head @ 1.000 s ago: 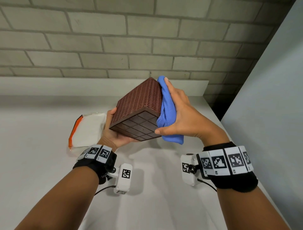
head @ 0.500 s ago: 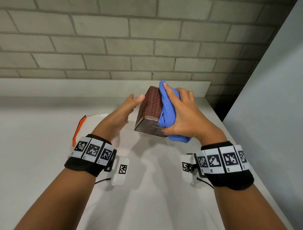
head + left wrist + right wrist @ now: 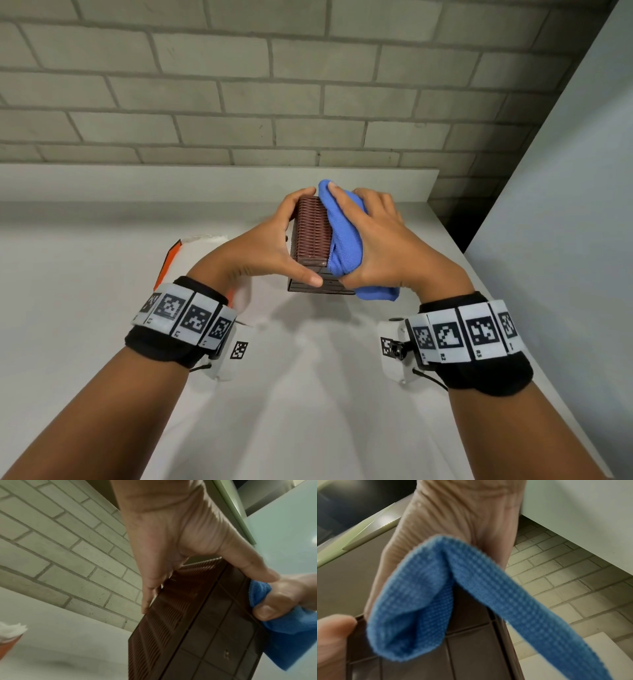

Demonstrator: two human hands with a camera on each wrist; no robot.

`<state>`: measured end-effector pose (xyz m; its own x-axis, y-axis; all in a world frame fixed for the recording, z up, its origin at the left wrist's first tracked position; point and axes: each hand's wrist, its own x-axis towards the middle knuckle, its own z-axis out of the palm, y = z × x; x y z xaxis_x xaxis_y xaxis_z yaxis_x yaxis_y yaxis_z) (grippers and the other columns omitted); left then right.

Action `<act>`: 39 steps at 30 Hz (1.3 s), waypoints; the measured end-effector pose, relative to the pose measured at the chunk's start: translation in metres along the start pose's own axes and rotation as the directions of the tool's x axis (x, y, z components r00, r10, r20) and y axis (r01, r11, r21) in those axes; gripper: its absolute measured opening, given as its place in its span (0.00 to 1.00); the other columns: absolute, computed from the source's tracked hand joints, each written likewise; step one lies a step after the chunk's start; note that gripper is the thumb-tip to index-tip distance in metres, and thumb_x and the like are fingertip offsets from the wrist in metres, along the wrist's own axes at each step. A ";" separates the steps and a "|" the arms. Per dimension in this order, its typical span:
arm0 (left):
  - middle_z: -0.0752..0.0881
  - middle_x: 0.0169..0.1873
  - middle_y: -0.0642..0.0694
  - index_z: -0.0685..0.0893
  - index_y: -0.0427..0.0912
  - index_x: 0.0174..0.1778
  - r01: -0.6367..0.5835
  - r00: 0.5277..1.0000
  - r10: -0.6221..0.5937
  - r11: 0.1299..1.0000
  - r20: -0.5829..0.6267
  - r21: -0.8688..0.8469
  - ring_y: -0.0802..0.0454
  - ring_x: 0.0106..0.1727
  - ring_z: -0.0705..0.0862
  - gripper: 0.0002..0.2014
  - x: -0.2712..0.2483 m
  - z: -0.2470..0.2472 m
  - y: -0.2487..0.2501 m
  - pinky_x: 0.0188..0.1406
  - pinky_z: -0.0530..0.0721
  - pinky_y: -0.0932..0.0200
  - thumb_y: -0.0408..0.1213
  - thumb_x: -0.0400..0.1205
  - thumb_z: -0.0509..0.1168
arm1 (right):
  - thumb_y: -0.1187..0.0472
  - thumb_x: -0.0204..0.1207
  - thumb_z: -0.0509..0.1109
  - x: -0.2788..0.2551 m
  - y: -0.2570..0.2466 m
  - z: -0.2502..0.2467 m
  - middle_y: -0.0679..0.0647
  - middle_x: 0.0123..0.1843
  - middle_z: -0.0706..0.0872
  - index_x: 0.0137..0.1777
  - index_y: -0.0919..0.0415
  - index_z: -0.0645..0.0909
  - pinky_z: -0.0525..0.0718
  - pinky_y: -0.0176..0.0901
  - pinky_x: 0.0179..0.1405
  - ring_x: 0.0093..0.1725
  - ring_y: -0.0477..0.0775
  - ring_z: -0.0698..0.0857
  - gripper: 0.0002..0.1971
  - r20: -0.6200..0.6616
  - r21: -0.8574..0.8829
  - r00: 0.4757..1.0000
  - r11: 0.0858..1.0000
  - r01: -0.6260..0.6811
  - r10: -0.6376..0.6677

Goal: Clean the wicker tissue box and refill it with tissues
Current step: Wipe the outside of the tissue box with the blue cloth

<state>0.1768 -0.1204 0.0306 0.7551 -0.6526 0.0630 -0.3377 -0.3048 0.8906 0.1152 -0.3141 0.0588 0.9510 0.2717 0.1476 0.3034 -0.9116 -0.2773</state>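
White counter [image 3: 308, 394] nearest, under both wrists; left hand [image 3: 270, 246] clasping wicker tissue box [image 3: 313, 236], thumb on its gridded base; box held off the counter between both hands; right hand [image 3: 380, 246] pressing blue cloth [image 3: 344, 240] to its right side; tissue pack [image 3: 191, 245] beyond left wrist; brick wall [image 3: 239, 85] behind. Step: wiping, likely mid-clean; next: turning box for unwiped faces, refill pending.

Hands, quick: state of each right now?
Left hand: grips the wicker tissue box.
Right hand: holds the blue cloth against the box.
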 end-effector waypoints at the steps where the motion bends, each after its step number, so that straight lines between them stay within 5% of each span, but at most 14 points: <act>1: 0.66 0.75 0.56 0.52 0.56 0.79 -0.007 1.000 0.007 1.000 -0.010 -0.004 0.65 0.76 0.67 0.64 0.000 0.001 0.000 0.75 0.71 0.58 0.46 0.49 0.83 | 0.49 0.58 0.79 0.000 0.000 0.000 0.52 0.74 0.60 0.84 0.46 0.38 0.65 0.50 0.75 0.73 0.55 0.58 0.62 0.005 0.005 1.000 1.000 0.000 0.000; 5: 0.71 0.70 0.56 0.58 0.55 0.75 -0.029 0.998 0.029 1.000 -0.055 -0.010 0.65 0.74 0.69 0.56 -0.002 0.004 -0.002 0.71 0.74 0.60 0.45 0.51 0.81 | 0.50 0.58 0.80 0.000 0.002 0.002 0.52 0.75 0.59 0.84 0.46 0.38 0.66 0.53 0.76 0.74 0.55 0.56 0.62 0.011 0.025 1.000 1.000 0.001 -0.001; 9: 0.75 0.65 0.62 0.65 0.66 0.64 -0.057 0.990 0.050 0.997 -0.130 -0.054 0.67 0.71 0.73 0.47 -0.004 0.004 0.000 0.68 0.79 0.56 0.44 0.52 0.81 | 0.51 0.57 0.82 0.003 0.006 0.002 0.51 0.77 0.57 0.84 0.45 0.41 0.65 0.54 0.78 0.77 0.53 0.55 0.62 0.008 0.098 1.000 0.995 0.010 -0.011; 14: 0.77 0.65 0.60 0.68 0.63 0.64 -0.087 0.978 0.059 0.987 -0.202 -0.136 0.61 0.73 0.74 0.47 -0.007 0.004 -0.004 0.68 0.80 0.46 0.41 0.50 0.83 | 0.52 0.55 0.86 0.003 0.016 0.002 0.45 0.85 0.46 0.83 0.42 0.51 0.55 0.45 0.82 0.84 0.48 0.46 0.60 0.012 0.307 1.000 0.952 -0.003 -0.001; 16: 0.77 0.66 0.59 0.68 0.63 0.64 -0.092 0.975 0.059 0.985 -0.213 -0.147 0.61 0.73 0.74 0.47 -0.007 0.004 -0.006 0.68 0.80 0.46 0.41 0.50 0.83 | 0.54 0.56 0.86 0.001 0.020 0.001 0.40 0.85 0.43 0.82 0.40 0.54 0.58 0.40 0.79 0.84 0.44 0.47 0.58 0.027 0.407 0.999 0.912 -0.041 0.033; 20: 0.77 0.64 0.61 0.70 0.64 0.62 -0.093 0.974 0.047 0.975 -0.220 -0.202 0.62 0.71 0.75 0.45 -0.006 0.006 -0.011 0.65 0.82 0.50 0.40 0.50 0.82 | 0.57 0.61 0.83 0.000 0.021 0.004 0.37 0.85 0.41 0.82 0.41 0.56 0.63 0.37 0.78 0.82 0.38 0.53 0.52 0.050 0.540 0.996 0.837 -0.092 0.077; 24: 0.80 0.61 0.61 0.73 0.61 0.61 -0.102 0.973 0.045 0.962 -0.225 -0.252 0.60 0.68 0.79 0.42 -0.004 0.008 -0.014 0.56 0.85 0.59 0.39 0.51 0.82 | 0.54 0.73 0.74 0.007 0.014 0.012 0.44 0.86 0.48 0.80 0.46 0.64 0.56 0.46 0.83 0.85 0.46 0.51 0.35 -0.065 0.498 0.996 0.867 -0.024 0.065; 28: 0.81 0.59 0.62 0.74 0.60 0.61 -0.105 0.974 0.045 0.958 -0.221 -0.265 0.61 0.63 0.83 0.41 -0.004 0.003 -0.015 0.48 0.85 0.65 0.39 0.51 0.81 | 0.58 0.78 0.69 0.005 0.019 0.010 0.43 0.86 0.53 0.77 0.46 0.69 0.61 0.34 0.77 0.82 0.43 0.60 0.27 -0.053 0.645 0.991 0.762 -0.057 0.119; 31: 0.82 0.59 0.60 0.74 0.57 0.62 -0.110 0.972 0.048 0.959 -0.232 -0.263 0.57 0.65 0.82 0.41 -0.003 0.005 -0.017 0.46 0.86 0.65 0.39 0.52 0.81 | 0.51 0.80 0.65 0.008 0.011 0.012 0.45 0.86 0.50 0.80 0.45 0.64 0.53 0.46 0.84 0.86 0.48 0.50 0.28 -0.018 0.547 0.986 0.827 -0.129 0.165; 35: 0.81 0.60 0.59 0.72 0.52 0.66 -0.129 0.965 0.072 0.967 -0.251 -0.220 0.53 0.67 0.81 0.42 0.004 0.012 -0.015 0.49 0.87 0.66 0.28 0.59 0.82 | 0.41 0.82 0.54 0.020 -0.012 0.015 0.48 0.87 0.47 0.83 0.43 0.51 0.37 0.52 0.83 0.86 0.52 0.39 0.31 0.009 0.073 0.999 0.996 -0.053 0.053; 37: 0.81 0.60 0.61 0.73 0.55 0.64 -0.137 0.964 0.079 0.966 -0.255 -0.219 0.56 0.67 0.81 0.42 0.005 0.012 -0.015 0.50 0.87 0.66 0.32 0.57 0.83 | 0.42 0.83 0.53 0.022 -0.009 0.014 0.47 0.87 0.48 0.83 0.43 0.51 0.37 0.52 0.83 0.86 0.51 0.41 0.30 0.021 0.049 0.999 0.998 -0.031 0.030; 39: 0.81 0.59 0.61 0.73 0.57 0.62 -0.135 0.963 0.066 0.957 -0.262 -0.255 0.56 0.66 0.81 0.42 0.003 0.009 -0.018 0.48 0.87 0.65 0.38 0.52 0.82 | 0.45 0.84 0.55 0.023 0.004 0.012 0.46 0.87 0.50 0.82 0.43 0.56 0.41 0.50 0.85 0.86 0.48 0.43 0.27 0.004 0.200 0.998 0.978 -0.065 0.065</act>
<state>0.1803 -0.1228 0.0108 0.8517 -0.4669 0.2377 -0.2822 -0.0265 0.9590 0.1385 -0.3079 0.0496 0.9691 0.2127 0.1250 0.2467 -0.8469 -0.4710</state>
